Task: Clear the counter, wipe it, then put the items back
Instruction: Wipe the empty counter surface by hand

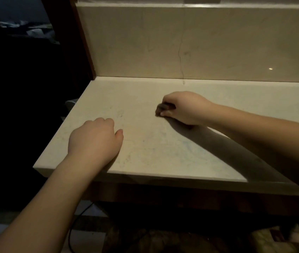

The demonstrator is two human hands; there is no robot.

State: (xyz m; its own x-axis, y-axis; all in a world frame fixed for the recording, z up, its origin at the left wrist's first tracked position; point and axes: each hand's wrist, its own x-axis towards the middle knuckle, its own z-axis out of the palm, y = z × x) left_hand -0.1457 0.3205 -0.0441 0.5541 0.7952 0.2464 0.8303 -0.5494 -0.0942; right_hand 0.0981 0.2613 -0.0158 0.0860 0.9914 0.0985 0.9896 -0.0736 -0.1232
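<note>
While gripped: rag (161, 108) within right-hand grip (185, 108).

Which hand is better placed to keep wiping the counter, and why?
The right hand: its fingers already grip a dark cloth pressed on the counter. The left hand holds nothing.
</note>
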